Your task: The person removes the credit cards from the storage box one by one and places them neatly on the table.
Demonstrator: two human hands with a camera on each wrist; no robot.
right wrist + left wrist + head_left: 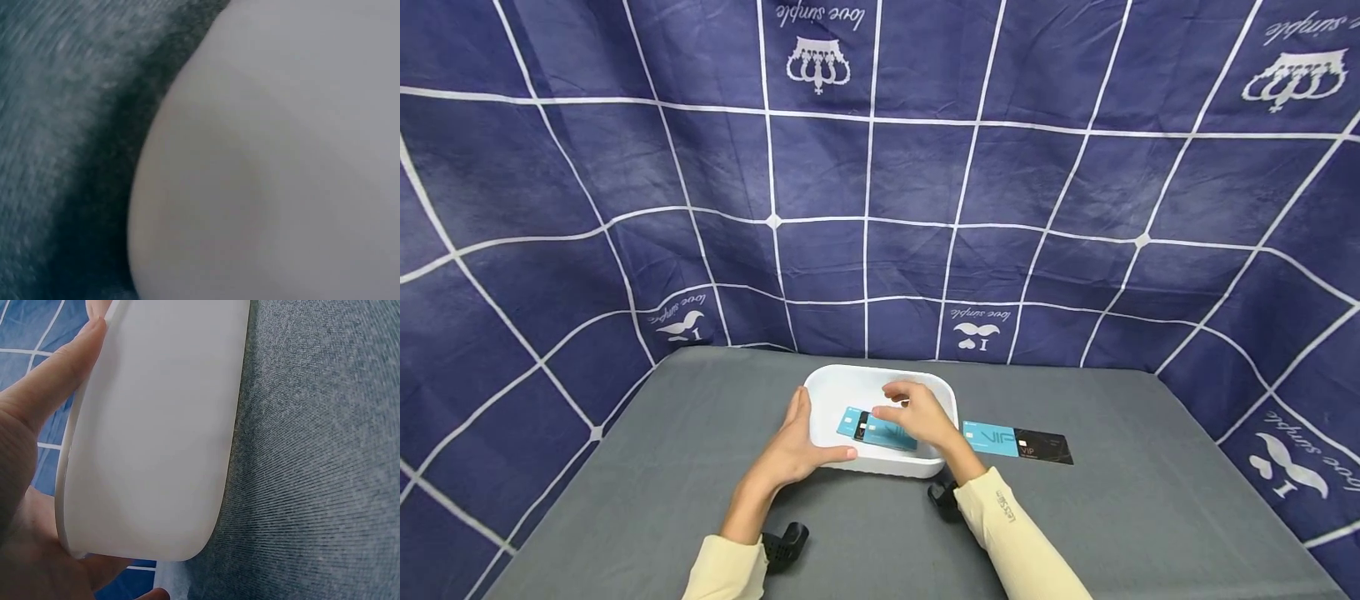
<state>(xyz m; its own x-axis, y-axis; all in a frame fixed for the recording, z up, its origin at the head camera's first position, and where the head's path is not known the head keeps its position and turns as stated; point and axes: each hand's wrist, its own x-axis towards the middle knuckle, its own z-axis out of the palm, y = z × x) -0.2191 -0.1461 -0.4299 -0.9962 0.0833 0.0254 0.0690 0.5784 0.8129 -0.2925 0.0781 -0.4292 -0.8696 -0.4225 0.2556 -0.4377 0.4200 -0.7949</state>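
Note:
A white plastic box [880, 463] with rounded corners sits on the grey table. My left hand [795, 446] grips its near left corner, thumb along the front rim and fingers round the left end. In the left wrist view that thumb [59, 375] lies along the rim of the box [150, 437]. Inside, several overlapping bank-style cards lie on the bottom; a blue card [891, 432] is on top and a black one shows partly beneath. My right hand [925, 414] is over these cards, fingers bent and apart from the thumb, with nothing visible between them.
Right of the box, a blue card [988, 438] and a black VIP card [1045, 447] lie side by side on the grey tabletop [1120, 500]. Blue cloth with white lines [917, 167] hangs behind and at both sides. The right wrist view shows only box wall [269, 162] and table.

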